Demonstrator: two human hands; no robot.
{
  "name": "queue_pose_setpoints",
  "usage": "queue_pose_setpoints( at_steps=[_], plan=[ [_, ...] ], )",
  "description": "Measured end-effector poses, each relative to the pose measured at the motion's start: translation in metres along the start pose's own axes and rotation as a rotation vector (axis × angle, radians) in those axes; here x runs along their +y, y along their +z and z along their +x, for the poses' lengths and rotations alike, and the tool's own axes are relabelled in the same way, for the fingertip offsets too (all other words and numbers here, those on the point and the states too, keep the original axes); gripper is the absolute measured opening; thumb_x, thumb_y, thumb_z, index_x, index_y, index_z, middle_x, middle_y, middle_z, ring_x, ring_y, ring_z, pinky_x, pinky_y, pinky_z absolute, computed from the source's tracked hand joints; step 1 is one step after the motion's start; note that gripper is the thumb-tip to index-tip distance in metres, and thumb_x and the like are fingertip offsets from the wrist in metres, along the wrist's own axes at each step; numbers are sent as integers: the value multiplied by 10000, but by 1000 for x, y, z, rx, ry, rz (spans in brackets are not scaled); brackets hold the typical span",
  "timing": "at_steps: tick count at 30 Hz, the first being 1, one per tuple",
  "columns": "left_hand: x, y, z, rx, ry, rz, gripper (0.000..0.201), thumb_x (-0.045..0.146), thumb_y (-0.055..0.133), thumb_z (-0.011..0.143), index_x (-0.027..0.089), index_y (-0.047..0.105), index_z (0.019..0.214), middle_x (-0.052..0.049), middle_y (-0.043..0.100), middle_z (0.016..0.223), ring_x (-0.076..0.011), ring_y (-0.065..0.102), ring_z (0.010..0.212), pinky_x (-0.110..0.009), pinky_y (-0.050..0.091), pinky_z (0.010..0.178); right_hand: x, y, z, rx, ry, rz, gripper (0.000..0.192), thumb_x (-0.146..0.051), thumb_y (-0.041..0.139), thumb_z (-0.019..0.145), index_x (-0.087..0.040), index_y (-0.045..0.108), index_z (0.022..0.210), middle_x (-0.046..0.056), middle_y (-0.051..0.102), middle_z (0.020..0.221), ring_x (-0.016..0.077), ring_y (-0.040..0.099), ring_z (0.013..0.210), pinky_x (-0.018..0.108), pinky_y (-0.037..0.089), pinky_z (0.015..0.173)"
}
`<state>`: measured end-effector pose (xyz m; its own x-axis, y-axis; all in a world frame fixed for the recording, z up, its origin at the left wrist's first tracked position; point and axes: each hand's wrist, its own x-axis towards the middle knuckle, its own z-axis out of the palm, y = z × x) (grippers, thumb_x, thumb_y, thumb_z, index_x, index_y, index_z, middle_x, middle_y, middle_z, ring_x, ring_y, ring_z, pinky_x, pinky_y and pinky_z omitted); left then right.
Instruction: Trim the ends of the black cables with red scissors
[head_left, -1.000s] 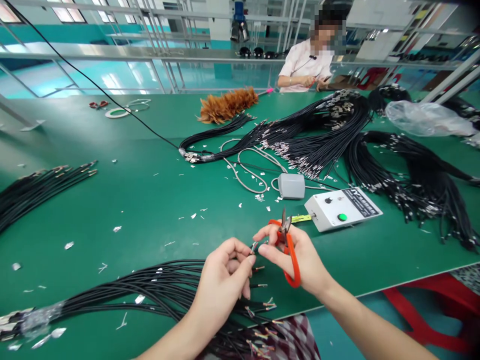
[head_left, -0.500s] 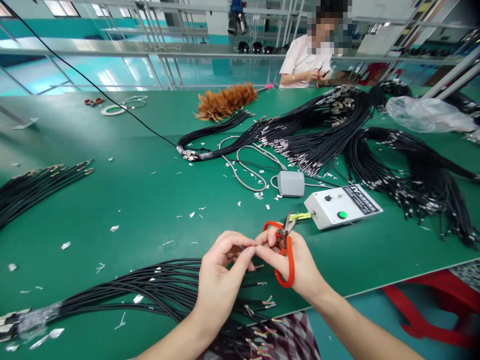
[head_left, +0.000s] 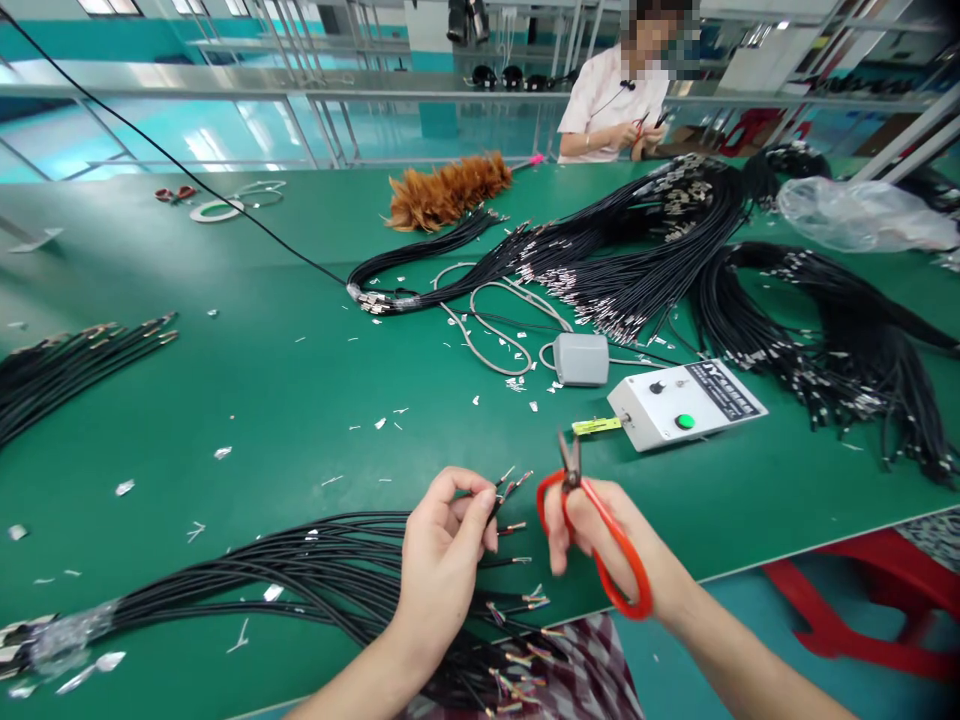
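My left hand [head_left: 446,555] pinches the end of a black cable between thumb and fingers. Its stripped tip [head_left: 517,484] sticks out with thin loose wires. In my right hand [head_left: 604,530] is a pair of red-handled scissors [head_left: 571,470], blades pointing up and slightly parted, just right of the cable tip. The held cable seems to belong to a bundle of black cables [head_left: 300,565], wrapped in clear plastic at its left end. Other stripped ends with coloured wires hang over the table edge below my left hand.
A grey-white box with a green button [head_left: 684,410] and a yellow-green clip [head_left: 597,427] stands beyond my right hand. Large black cable bundles [head_left: 637,250] cover the back right. A brown feather duster [head_left: 450,190] lies behind; a co-worker [head_left: 615,110] sits across, holding scissors. Scraps dot the green table [head_left: 262,390].
My right hand has moved away from my left fingertips, and the scissors have swung to point upward. The cable tip with its separate wires now shows beyond my left fingers.
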<state>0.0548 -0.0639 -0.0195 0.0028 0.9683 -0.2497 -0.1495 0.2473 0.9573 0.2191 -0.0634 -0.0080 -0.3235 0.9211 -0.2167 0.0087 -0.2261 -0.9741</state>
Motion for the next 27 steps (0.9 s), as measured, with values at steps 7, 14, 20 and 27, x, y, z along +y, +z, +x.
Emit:
queue_pose_setpoints(
  at_steps=[7,14,20,27],
  plan=[
    [-3,0,-1,0,18,23,129,286,592,861,181,534,815,56,544,537,-90,476,509,-192,384,518,23,24,-26,-272,486,279,673,-780,433,794,-159,505,546,-38,468,389,65,443,269,142,285,293],
    [-7,0,-5,-28,48,12,106,254,569,874,184,533,803,51,535,599,-91,475,531,-200,401,526,25,34,-19,-201,525,432,701,-824,436,751,-165,458,513,-77,396,361,45,408,245,140,265,286],
    [-14,0,-7,-39,107,74,110,242,528,900,188,538,804,28,540,694,-105,492,595,-216,421,571,21,44,-18,-147,548,476,709,-872,475,665,-180,427,515,-85,374,360,30,357,246,162,237,280],
    [-16,-7,-9,-79,165,128,141,272,444,945,212,481,822,13,509,748,-145,519,682,-259,438,655,34,37,-26,-161,413,369,675,-828,454,745,-193,410,520,-80,348,371,31,301,284,181,207,317]
  ],
)
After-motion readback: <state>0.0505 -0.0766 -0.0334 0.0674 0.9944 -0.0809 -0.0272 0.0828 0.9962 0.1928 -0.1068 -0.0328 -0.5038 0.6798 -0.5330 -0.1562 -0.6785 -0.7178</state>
